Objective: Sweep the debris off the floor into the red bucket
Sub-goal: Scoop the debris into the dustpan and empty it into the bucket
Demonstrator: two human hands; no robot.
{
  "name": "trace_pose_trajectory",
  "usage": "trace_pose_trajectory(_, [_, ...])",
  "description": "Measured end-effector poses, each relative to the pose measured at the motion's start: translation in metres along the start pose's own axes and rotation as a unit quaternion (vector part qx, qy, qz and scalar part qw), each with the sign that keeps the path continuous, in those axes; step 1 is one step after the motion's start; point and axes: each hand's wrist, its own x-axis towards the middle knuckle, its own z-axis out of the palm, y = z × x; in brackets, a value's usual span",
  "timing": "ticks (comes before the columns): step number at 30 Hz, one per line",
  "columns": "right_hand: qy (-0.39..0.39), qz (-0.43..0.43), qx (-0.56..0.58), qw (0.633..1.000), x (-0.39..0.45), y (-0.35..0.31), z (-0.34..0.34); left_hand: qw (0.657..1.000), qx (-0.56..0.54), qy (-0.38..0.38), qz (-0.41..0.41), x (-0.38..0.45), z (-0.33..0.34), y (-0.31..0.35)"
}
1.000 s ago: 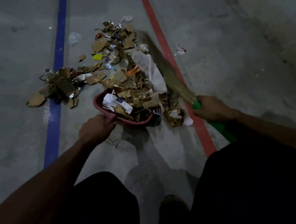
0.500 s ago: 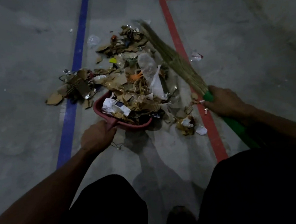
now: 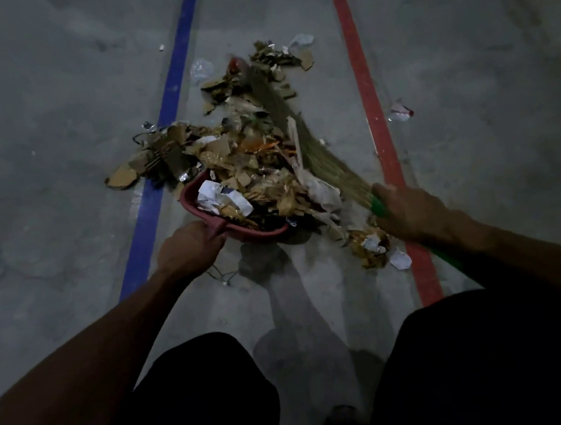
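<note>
Sweeping litter into the red bucket, mid-stroke.

Left hand [image 3: 190, 251] grip clamped on the red bucket [image 3: 192, 200] by its near edge, bucket tipped on the floor [image 3: 45, 166], mouth facing far. Right hand [image 3: 413, 213] grip clamped on the broom [image 3: 299, 135] at its green handle. Broom's long axis runs from near right to far left over the debris [image 3: 249, 153]. Debris pile lies far of the bucket, spilling into it; the next pull probably comes toward the near left. Scraps [image 3: 373, 244] lie loose just right of the bucket.

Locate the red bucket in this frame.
In the head view the red bucket sits centre-left on the floor, between the blue line and the broom, gripped by the left hand.
</note>
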Motion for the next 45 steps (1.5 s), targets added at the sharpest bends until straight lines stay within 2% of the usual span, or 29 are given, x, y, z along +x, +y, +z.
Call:
trace_pose_trajectory(4, [0.024, 0.017, 0.043, 0.999, -0.016, 0.010, -0.015, 1.000, -0.006, -0.003, -0.014, -0.002, -0.001, -0.006])
trace_pose_trajectory(9, [0.067, 0.016, 0.093, 0.993, 0.026, -0.004, -0.034, 1.000, 0.010, 0.022, -0.016, -0.014, -0.001, -0.021])
trace_pose_trajectory(12, [0.029, 0.001, 0.102, 0.994, 0.051, -0.026, -0.034, 0.999, 0.009, 0.037, -0.019, -0.021, -0.004, -0.028])
trace_pose_trajectory(15, [-0.004, -0.027, 0.056, 0.998, 0.061, -0.046, -0.022, 0.999, -0.006, 0.029, -0.012, -0.020, -0.007, -0.030])
trace_pose_trajectory(21, [0.003, -0.063, -0.010, 0.998, 0.045, -0.051, -0.004, 0.999, -0.020, 0.002, -0.034, -0.004, -0.011, -0.033])
trace_pose_trajectory(28, [-0.018, -0.094, 0.003, 0.995, 0.007, -0.060, 0.002, 0.998, 0.031, 0.001, -0.055, -0.001, -0.014, -0.034])
trace_pose_trajectory(35, [-0.022, -0.083, 0.000, 0.996, -0.005, -0.065, 0.006, 0.997, -0.048, 0.020, -0.065, -0.014, -0.007, -0.029])
trace_pose_trajectory(40, [-0.010, -0.075, 0.043, 0.996, -0.034, -0.059, -0.024, 0.994, -0.071, 0.045, -0.069, -0.045, -0.030, -0.002])
trace_pose_trajectory(45, [0.010, -0.076, 0.092, 0.993, -0.091, -0.055, -0.096, 0.992, -0.098, 0.039, -0.062, -0.095, -0.090, 0.035])
